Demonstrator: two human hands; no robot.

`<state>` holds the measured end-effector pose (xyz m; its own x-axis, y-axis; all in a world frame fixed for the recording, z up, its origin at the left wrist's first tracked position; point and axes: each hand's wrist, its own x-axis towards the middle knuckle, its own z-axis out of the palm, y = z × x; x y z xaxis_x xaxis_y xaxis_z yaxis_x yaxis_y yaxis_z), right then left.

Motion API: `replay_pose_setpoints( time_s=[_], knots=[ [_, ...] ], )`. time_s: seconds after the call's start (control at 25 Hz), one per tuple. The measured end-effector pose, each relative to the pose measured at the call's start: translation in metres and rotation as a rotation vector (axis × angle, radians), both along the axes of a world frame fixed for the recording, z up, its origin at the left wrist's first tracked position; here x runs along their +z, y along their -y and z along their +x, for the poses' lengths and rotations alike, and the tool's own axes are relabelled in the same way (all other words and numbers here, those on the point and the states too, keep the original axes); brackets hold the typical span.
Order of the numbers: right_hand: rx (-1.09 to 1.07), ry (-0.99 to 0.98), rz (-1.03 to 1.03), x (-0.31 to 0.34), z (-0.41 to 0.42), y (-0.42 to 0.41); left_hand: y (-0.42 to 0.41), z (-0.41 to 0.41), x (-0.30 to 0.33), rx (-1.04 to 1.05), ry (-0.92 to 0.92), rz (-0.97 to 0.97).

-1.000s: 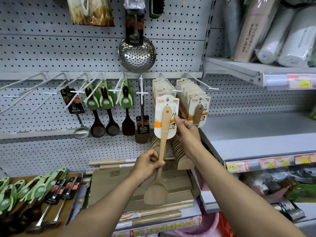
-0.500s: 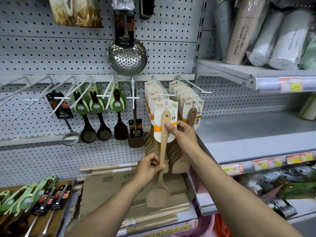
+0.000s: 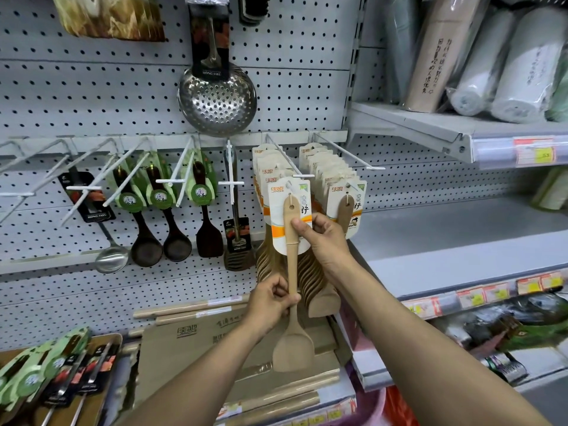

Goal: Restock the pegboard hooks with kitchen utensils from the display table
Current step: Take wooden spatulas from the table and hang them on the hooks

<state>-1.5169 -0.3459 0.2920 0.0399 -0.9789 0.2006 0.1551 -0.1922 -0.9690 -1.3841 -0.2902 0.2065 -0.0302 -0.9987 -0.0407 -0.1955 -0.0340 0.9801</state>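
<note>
- One wooden spatula (image 3: 292,272) hung upright at the tip of a hook (image 3: 284,161), before two full rows of carded spatulas (image 3: 325,170)
- Left hand (image 3: 270,305) clenched round its lower handle
- Right hand (image 3: 325,238) pinched its card (image 3: 278,216), thumb on the handle

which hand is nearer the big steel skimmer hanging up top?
Right. The right hand pinches the wooden spatula's card, below and right of the skimmer; the left hand grips the handle farther down.
</note>
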Motion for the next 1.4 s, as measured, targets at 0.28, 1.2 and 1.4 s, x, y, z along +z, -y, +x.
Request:
replay_pose_setpoints(
  time_s=[0.28,1.2,1.4],
  knots=[
    [0.035,-0.013,0.014,0.006,0.010,0.024,0.035,0.011,-0.006,0.037,0.069,-0.026],
    [-0.056,-0.129,0.125,0.002,0.017,0.033,0.068,0.018,-0.009,0.028,0.148,-0.049],
    [-0.095,-0.442,0.270,0.011,0.012,-0.013,0.029,0.040,0.030,0.121,0.209,-0.074]
  ],
)
